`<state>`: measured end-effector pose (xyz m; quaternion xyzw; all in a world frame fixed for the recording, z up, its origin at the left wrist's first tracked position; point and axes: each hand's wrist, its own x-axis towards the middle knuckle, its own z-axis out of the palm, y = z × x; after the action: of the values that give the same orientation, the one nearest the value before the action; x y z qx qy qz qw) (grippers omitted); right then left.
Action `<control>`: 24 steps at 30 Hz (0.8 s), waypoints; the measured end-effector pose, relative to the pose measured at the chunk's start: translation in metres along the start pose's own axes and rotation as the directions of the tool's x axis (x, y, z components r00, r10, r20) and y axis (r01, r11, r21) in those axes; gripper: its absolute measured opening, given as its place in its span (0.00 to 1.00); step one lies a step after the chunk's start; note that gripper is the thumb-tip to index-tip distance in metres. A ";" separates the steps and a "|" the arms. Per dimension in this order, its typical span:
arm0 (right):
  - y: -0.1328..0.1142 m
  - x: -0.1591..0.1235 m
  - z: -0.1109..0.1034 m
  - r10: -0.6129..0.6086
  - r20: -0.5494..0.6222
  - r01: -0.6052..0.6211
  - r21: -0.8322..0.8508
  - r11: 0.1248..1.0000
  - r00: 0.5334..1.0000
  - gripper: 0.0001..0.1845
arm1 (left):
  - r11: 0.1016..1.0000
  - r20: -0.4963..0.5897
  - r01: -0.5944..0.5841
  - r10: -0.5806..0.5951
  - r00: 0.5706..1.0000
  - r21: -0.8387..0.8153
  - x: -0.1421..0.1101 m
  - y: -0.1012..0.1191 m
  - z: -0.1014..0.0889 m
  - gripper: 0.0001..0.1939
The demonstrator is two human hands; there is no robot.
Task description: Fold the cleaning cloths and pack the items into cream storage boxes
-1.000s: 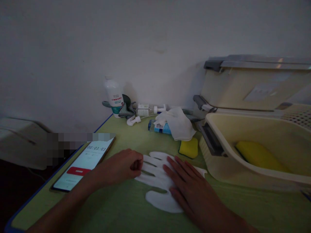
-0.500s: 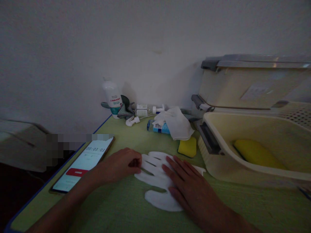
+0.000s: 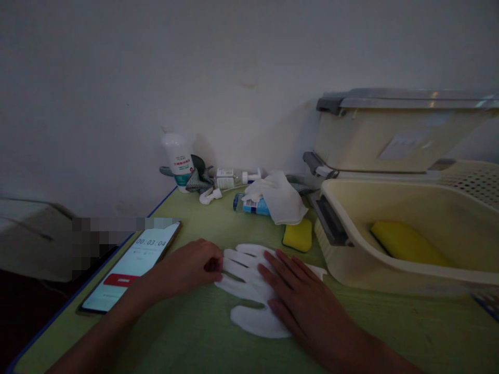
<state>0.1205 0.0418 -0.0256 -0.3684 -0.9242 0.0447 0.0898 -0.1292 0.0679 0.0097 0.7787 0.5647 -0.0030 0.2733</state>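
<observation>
While pressing the right hand [image 3: 307, 301] open and palm-down over the palm and cuff end of the white glove [image 3: 244, 275], holds the left hand [image 3: 195, 262] curled closed at the tips of the glove's fingers. Cannot tell from this view about any fabric pinched inside that curl. Has the glove laid flat on the green tabletop [image 3: 187, 332], fingers pointing left, cuff edge poking out past the right hand toward the cream basket [image 3: 335, 275]. Shows a lit phone [image 3: 132, 265] beside the left forearm, reading 00:03:04, and a yellow sponge [image 3: 297, 235] just outside the basket, with a second yellow sponge [image 3: 407, 243] inside. Farther back, near the wall, shows an upright white bottle [image 3: 177, 156], a clear pump bottle [image 3: 226, 178] on its side, and a blue-labelled bottle [image 3: 255, 205] lying partly under crumpled white fabric [image 3: 286, 200]. Behind the basket, shows a lidded box [image 3: 374, 140].
</observation>
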 end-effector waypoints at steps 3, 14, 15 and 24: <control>0.001 -0.001 -0.002 -0.010 -0.020 0.011 0.031 0.999 1.000 0.23 | 0.999 -0.030 0.010 -0.008 1.000 0.044 -0.001 0.001 0.003 0.06; 0.002 0.000 -0.007 -0.027 0.004 0.027 0.016 1.000 1.000 0.23 | 0.985 -0.110 0.017 0.002 0.994 0.170 0.001 -0.003 0.000 0.08; 0.002 0.000 -0.007 -0.028 0.003 0.028 0.020 0.999 1.000 0.23 | 0.984 -0.122 0.018 0.003 0.993 0.175 0.002 -0.001 -0.001 0.07; 0.001 0.001 -0.006 -0.046 -0.016 0.046 0.005 0.999 0.999 0.23 | 0.965 -0.098 -0.250 0.242 0.965 -0.080 0.002 0.025 0.008 0.07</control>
<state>0.1221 0.0435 -0.0194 -0.3470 -0.9317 0.0420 0.0991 -0.1038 0.0603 0.0127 0.8289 0.4743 0.0909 0.2823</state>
